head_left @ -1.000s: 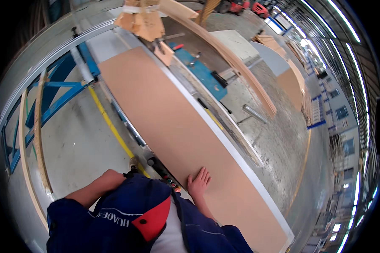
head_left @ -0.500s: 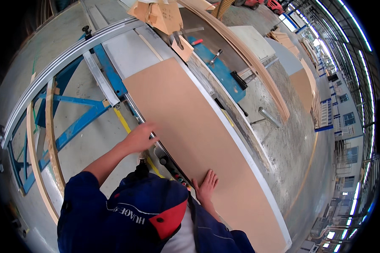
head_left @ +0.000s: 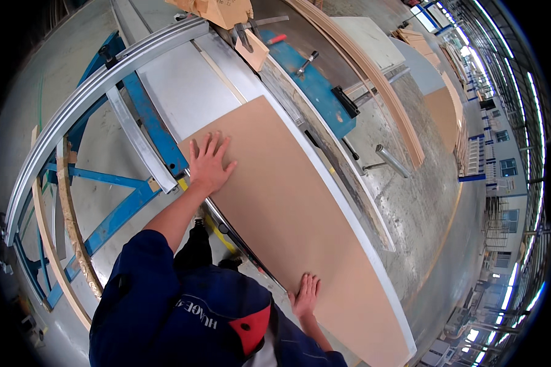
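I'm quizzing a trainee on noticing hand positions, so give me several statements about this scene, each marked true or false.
1. The left bare hand and the right bare hand both touch the long flat brown board. True.
2. The right hand is nearer the board's upper end in the picture. False: the left hand is.
3. A pale grey flat surface shows between the board and a long silver metal rail. True.
4. Both hands are clenched into fists. False: both are open.

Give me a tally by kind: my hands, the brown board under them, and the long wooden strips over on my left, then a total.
Left hand and right hand: 2
Brown board: 1
Long wooden strips: 2
Total: 5
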### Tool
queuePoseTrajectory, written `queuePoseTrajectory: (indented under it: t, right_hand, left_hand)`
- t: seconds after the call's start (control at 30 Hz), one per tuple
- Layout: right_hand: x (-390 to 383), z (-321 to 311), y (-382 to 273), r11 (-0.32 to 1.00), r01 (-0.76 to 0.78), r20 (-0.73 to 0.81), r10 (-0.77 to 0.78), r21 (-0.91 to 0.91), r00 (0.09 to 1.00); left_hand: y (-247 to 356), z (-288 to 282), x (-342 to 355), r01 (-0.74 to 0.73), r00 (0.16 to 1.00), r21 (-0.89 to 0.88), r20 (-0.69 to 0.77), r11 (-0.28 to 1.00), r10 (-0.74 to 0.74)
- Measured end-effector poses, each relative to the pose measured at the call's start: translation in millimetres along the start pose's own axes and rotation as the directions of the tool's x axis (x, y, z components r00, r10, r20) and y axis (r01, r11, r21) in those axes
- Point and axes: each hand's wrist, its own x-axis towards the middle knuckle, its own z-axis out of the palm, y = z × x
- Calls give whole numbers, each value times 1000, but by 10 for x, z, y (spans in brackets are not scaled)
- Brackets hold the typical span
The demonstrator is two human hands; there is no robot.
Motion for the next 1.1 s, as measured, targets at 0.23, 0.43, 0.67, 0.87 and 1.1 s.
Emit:
queuePoseTrajectory:
  t: [0.23, 0.43, 0.67, 0.87, 1.1]
  right_hand:
    - [236, -418, -31, 994, 96, 56, -99, 58, 993]
    - [680, -684, -313, 986, 149, 17, -151, 81, 988]
    - [1103, -793, -495, 987, 153, 3, -153, 45, 988]
    - [1249, -797, -548, 985, 165, -37, -164, 49, 986]
    - [1268, -732, -592, 985, 162, -54, -159, 60, 986]
  left_hand:
    - [144, -358, 226, 22, 999, 72, 35, 997, -25]
    - [-80, -493, 635, 40, 999, 102, -6, 994, -40]
    - [-236, -605, 1057, 50, 998, 84, -40, 995, -47]
    - [-290, -577, 1210, 43, 996, 41, -77, 998, -39]
    - [-356, -514, 1236, 31, 993, 42, -118, 999, -26]
